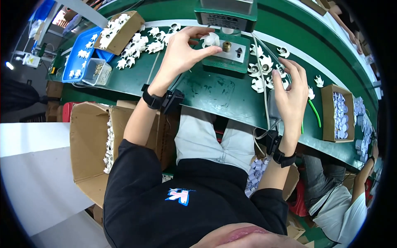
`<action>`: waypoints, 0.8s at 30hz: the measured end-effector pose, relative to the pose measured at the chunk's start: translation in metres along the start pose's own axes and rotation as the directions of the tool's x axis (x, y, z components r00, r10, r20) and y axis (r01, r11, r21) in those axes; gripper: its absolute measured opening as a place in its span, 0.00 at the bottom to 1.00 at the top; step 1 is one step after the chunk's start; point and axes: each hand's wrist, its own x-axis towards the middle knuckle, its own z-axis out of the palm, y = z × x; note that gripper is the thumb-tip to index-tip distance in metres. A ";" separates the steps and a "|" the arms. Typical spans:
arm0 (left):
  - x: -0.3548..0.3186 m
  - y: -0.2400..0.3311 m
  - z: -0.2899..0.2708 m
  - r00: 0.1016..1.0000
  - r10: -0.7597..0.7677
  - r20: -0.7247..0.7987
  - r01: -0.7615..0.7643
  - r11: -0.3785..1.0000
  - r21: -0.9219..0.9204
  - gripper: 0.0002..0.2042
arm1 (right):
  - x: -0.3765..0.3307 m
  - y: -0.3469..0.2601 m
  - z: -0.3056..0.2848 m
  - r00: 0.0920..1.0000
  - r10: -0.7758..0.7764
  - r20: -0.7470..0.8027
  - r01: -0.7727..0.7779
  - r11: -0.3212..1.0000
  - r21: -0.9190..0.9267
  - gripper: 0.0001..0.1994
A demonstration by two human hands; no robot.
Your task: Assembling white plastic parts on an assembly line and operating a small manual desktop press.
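Left hand [182, 51] pinches a white impeller [211, 40] at the green press [226, 58]; fingers risk pinching. Right hand [291, 89], open at four o'clock, may scatter loose impellers [262, 68].

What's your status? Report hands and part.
Left hand pinching white fan wheel at the green press. Right hand over loose white wheels, grip unclear. Brass bushing sits beside the wheel.
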 end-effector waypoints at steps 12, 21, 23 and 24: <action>0.021 -0.012 0.038 0.982 -0.117 0.146 0.113 0.993 0.035 0.30 | -0.024 0.031 0.020 0.936 0.352 -0.003 -0.300 0.801 0.518 0.09; -0.013 -0.074 -0.056 0.994 0.036 -0.104 0.040 0.761 0.648 0.25 | -0.030 0.041 0.025 0.936 0.352 -0.003 -0.318 0.849 0.422 0.09; -0.037 -0.104 -0.073 0.993 0.020 -0.115 0.086 0.533 0.841 0.22 | -0.026 0.022 0.019 0.952 0.307 0.007 -0.288 0.883 0.372 0.09; -0.045 -0.109 -0.071 0.998 0.029 -0.053 0.024 0.614 0.789 0.22 | -0.023 0.010 0.012 0.988 0.156 0.007 -0.154 0.961 0.231 0.11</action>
